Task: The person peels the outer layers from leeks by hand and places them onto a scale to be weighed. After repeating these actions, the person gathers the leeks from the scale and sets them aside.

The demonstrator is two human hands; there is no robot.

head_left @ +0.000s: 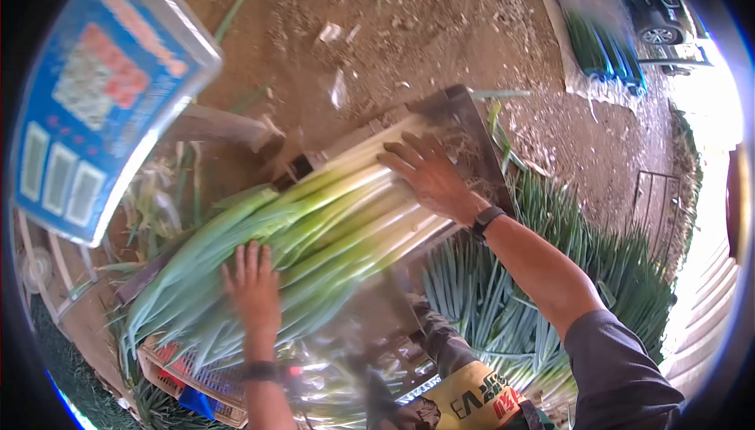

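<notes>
A wide layer of long green onions (338,210) lies across a tray or bench with a dark end board (480,139). The white stalks point to the upper right and the green leaves to the lower left. My left hand (255,288) rests on the leaves with its fingers spread. On the white stalks near the end board lies my right hand (432,182), its fingers apart and a dark watch on its wrist. Neither hand is wrapped round a stalk.
A blue printed board (102,92) stands at the upper left. More green onions (543,273) are heaped at the right. Crates (189,379) sit below the leaves. A wrapped bundle (594,36) and a car (657,5) are at the upper right.
</notes>
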